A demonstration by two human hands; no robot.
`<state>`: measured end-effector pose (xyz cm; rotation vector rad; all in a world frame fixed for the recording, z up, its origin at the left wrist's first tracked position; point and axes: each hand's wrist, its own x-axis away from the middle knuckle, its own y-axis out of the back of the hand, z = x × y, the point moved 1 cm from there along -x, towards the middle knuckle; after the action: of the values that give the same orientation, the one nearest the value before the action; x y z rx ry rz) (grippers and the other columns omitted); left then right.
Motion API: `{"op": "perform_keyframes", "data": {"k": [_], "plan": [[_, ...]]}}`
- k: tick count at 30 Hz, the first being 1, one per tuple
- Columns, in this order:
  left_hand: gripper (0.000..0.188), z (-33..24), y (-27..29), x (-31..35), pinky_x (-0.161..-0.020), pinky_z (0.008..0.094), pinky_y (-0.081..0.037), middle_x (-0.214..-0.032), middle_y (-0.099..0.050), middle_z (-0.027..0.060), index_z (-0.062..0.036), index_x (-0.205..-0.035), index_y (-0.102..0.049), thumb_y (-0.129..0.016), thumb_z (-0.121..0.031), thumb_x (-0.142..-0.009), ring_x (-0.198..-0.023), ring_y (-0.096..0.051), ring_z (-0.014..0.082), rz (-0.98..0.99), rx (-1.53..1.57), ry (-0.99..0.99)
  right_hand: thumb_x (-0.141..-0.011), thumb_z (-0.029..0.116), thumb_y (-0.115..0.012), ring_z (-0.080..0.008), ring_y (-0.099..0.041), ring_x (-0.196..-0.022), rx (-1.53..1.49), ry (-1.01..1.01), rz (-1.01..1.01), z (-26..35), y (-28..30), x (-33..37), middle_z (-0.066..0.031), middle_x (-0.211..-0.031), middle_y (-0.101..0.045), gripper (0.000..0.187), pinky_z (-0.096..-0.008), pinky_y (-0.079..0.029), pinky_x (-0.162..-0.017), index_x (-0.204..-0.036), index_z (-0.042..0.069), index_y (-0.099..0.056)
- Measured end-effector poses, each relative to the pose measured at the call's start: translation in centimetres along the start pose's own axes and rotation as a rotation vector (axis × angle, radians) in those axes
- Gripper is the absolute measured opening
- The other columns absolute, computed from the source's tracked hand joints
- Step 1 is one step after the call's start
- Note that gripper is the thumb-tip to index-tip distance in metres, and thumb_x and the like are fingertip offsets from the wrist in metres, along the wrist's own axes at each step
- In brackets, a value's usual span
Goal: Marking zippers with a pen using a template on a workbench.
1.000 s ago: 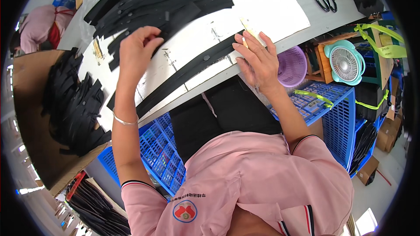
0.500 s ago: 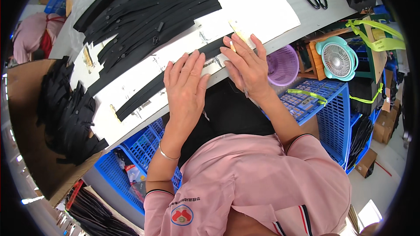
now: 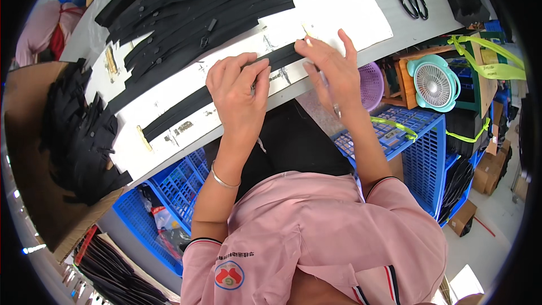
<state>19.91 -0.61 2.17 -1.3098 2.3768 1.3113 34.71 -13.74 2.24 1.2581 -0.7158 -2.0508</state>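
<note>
A long black fabric strip (image 3: pixel 179 112) lies along the white board (image 3: pixel 197 127) close to the table's near edge. Over its middle is my left hand (image 3: pixel 238 93), fingers bent and thumb drawn up against the index finger. What lies in that pinch is hidden. Near the strip's right end, my right hand (image 3: pixel 339 73) has its fingers curled around a slim pale pen-like stick (image 3: pixel 337 110), partly covered by the palm. Its index finger is raised. Beyond both hands, many overlapping black strips (image 3: pixel 186 34) cover the board, with a small dark clip (image 3: pixel 212 25) on top.
Black scissors (image 3: pixel 412 0) lie on the grey table at the far right. A cardboard box (image 3: pixel 34 135) full of black strips stands at the left. Blue crates (image 3: pixel 426 158), a purple basket (image 3: pixel 370 87) and a teal fan (image 3: pixel 435 83) are to the right. Another person in pink (image 3: pixel 36 39) is far left.
My left hand has gone from lying flat on the strip to bent fingers with the thumb drawn in. My right hand has lifted slightly and moved right, turning with the stick.
</note>
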Motion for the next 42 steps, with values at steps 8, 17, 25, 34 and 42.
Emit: {"op": "perform_keyframes", "data": {"k": [8,17,25,34,42], "plan": [[0.014,0.2,-0.3,0.3,-0.098,0.0395,-0.042,-0.107,-0.072,0.0008,-0.0085,-0.095,-0.079,-0.081,-0.008,-0.082,-0.104,-0.062,0.0232,-0.028,-0.036,-0.074,-0.094,0.012,-0.074,-0.0176,-0.06,-0.062,-0.584,-0.367,0.053,0.1,-1.9,-3.8,-0.0037,-0.092,-0.077,0.009,-0.0285,-0.048,-0.062,-0.097,0.004,-0.078],[0.012,0.3,-0.3,0.4,-0.096,0.0392,-0.041,-0.104,-0.071,0.001,-0.0078,-0.093,-0.079,-0.081,-0.009,-0.082,-0.103,-0.063,0.0226,-0.064,-0.028,-0.098,-0.094,0.017,-0.074,-0.0162,-0.059,-0.052,-0.437,-0.212,0.076,-0.8,-3.9,-3.3,-0.0015,-0.087,-0.077,0.017,-0.029,-0.044,-0.049,-0.087,0.002,-0.075],[0.013,0.3,-0.4,0.4,-0.097,0.0395,-0.041,-0.104,-0.071,0.0012,-0.0079,-0.093,-0.079,-0.081,-0.009,-0.081,-0.102,-0.063,0.0226,-0.074,-0.03,-0.102,-0.095,0.018,-0.075,-0.0153,-0.062,-0.053,-0.381,-0.133,-0.025,-0.4,-4.1,-3.4,-0.0012,-0.087,-0.078,0.019,-0.0279,-0.046,-0.051,-0.084,0.002,-0.076],[0.013,0.2,-0.4,0.5,-0.098,0.0395,-0.041,-0.103,-0.071,0.0008,-0.0081,-0.093,-0.079,-0.082,-0.009,-0.081,-0.103,-0.063,0.0227,-0.069,-0.031,-0.09,-0.093,0.019,-0.077,-0.014,-0.062,-0.051,-0.502,-0.163,0.134,-1.2,-3.3,-3.1,-0.0061,-0.071,-0.075,0.026,-0.0264,-0.045,-0.05,-0.077,-0.001,-0.076],[0.013,0.4,-0.5,0.4,-0.098,0.0399,-0.042,-0.103,-0.071,0.001,-0.0086,-0.093,-0.079,-0.082,-0.01,-0.081,-0.104,-0.063,0.0228,-0.082,-0.024,-0.089,-0.094,0.017,-0.074,-0.0142,-0.063,-0.057,-0.425,-0.148,0.185,-1.1,-3.2,-3.0,-0.0071,-0.071,-0.074,0.022,-0.0271,-0.046,-0.054,-0.084,-0.002,-0.078]]}}
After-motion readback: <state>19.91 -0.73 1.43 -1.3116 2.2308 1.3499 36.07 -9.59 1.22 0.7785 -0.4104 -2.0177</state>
